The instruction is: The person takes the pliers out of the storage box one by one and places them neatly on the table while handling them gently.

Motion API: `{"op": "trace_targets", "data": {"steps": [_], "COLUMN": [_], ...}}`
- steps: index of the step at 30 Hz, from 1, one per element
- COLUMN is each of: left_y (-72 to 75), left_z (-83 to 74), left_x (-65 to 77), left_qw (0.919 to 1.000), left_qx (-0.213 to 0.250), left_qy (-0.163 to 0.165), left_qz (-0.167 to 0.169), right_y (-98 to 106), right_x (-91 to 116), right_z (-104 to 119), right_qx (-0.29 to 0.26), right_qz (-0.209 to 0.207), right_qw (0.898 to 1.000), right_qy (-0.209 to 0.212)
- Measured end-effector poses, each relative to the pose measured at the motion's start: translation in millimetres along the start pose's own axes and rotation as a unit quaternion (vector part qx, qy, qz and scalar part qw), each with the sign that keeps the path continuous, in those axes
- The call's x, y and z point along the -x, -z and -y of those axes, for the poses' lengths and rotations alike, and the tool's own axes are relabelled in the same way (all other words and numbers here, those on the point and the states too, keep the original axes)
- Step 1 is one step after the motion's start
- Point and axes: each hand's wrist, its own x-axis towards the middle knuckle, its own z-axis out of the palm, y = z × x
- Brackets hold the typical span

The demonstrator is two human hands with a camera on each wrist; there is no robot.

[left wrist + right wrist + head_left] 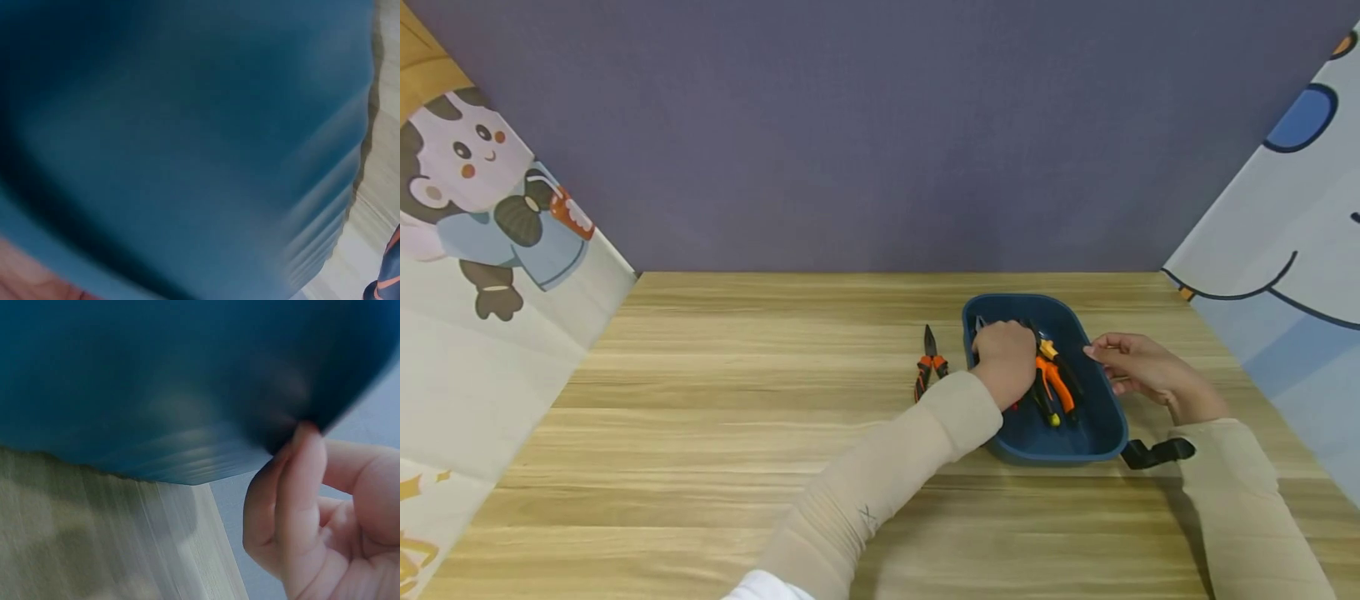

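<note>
A dark blue plastic bin (1067, 457) holds several pliers, among them orange-handled pliers (1056, 385) and a black-and-yellow handled tool (1047, 404). My left hand (1006, 358) reaches down into its left half with knuckles up; its fingertips are hidden, and a grey metal tip shows beside it. At the right side, my right hand (1138, 371) pinches the rim, thumb at the edge and fingers bent against the outer wall. In the right wrist view a fingertip (306, 434) meets that wall. Needle-nose pliers (931, 362) with orange-and-black handles lie on the table left of the bin.
The wood-grain table (700, 433) ends at a grey-purple back panel (880, 150). Printed cartoon sheets (512, 375) flank it on both sides. A black wrist mount (1157, 452) juts from the right sleeve close to the bin's corner.
</note>
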Motion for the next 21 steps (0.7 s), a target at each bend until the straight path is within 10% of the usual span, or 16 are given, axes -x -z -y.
{"op": "trace_targets", "data": {"steps": [21], "left_y": [-5.1], "left_z": [-5.2], "left_x": [4.2], "left_qw": [0.9994], "left_qx": [0.011], "left_qy": [-0.027], "left_qz": [0.020], "right_y": [0.1], "right_x": [-0.3], "right_z": [-2.1], "right_qx": [-0.019], "right_qz": [0.003], "right_qw": [1.000], "right_qy": [0.014]}}
